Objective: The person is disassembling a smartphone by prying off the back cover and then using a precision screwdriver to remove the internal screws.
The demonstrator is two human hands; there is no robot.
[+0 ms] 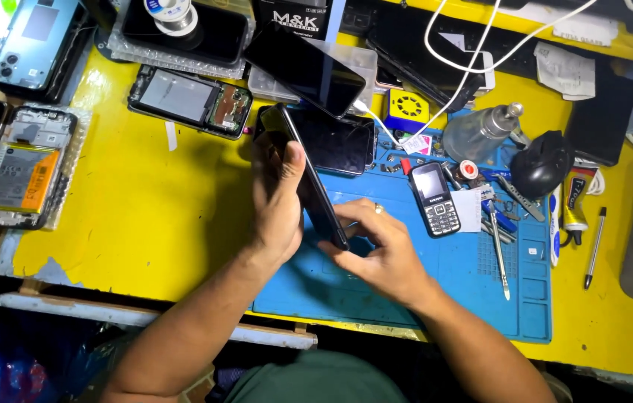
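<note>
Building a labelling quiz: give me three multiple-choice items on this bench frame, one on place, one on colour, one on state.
1. Where does the small keypad phone lie?
A. on the blue mat
B. on the bare yellow table
C. in a hand

2. What colour is the tabletop?
A. white
B. yellow
C. green

3. How is the black smartphone held?
A. flat, screen up
B. tilted on edge between both hands
C. untouched

Answers:
1 A, blue mat surrounds it.
2 B, yellow shows left of the mat.
3 B, left hand grips its side, right hand fingers its lower end.
</note>
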